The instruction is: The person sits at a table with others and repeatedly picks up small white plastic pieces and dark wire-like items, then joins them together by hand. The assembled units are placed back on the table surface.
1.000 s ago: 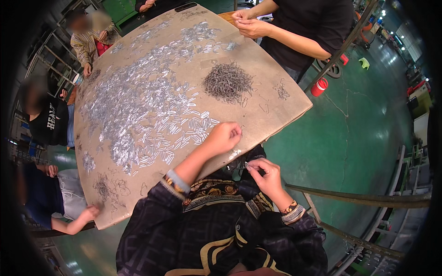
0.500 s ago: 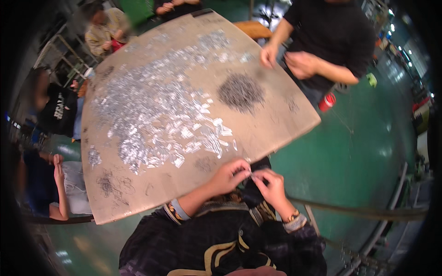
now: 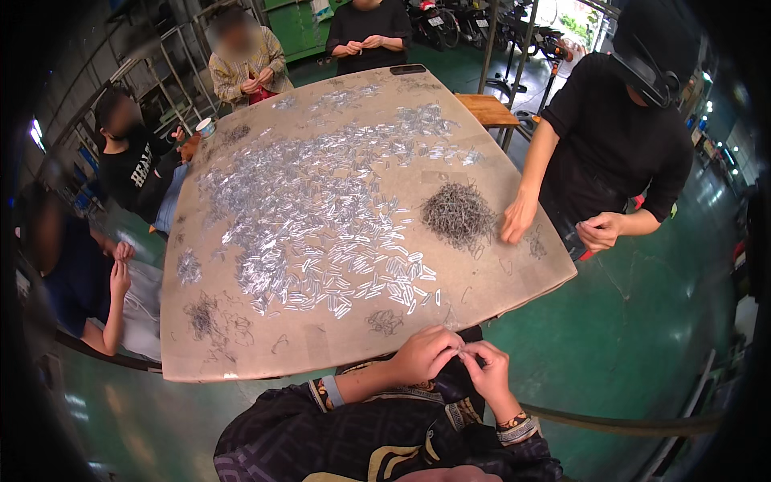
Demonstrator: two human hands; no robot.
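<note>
At the table's near edge, my left hand point(image 3: 426, 354) and my right hand point(image 3: 488, 371) meet with their fingertips pinched together. Whatever they hold is tiny and mostly covered by the fingers. Just beyond them lies a small heap of thin dark wire pieces point(image 3: 385, 322). Shiny, narrow silver metal pieces point(image 3: 353, 265) spread in a wide layer over the middle of the table, several of them lying close to my left hand. Farther right stands a dense mound of dark bent wire pieces point(image 3: 458, 215).
The brown-covered table point(image 3: 514, 281) has more wire scraps point(image 3: 201, 317) at its left corner. A person in black point(image 3: 618, 153) touches the table beside the mound. Other people sit along the left and far sides. A dark phone point(image 3: 408, 70) and a cup point(image 3: 206, 127) lie at the far edges.
The view has tilted up, showing more of the far side. The right-hand co-worker's hand has come down onto the table by the dark mound. My hands stay pinched together.
</note>
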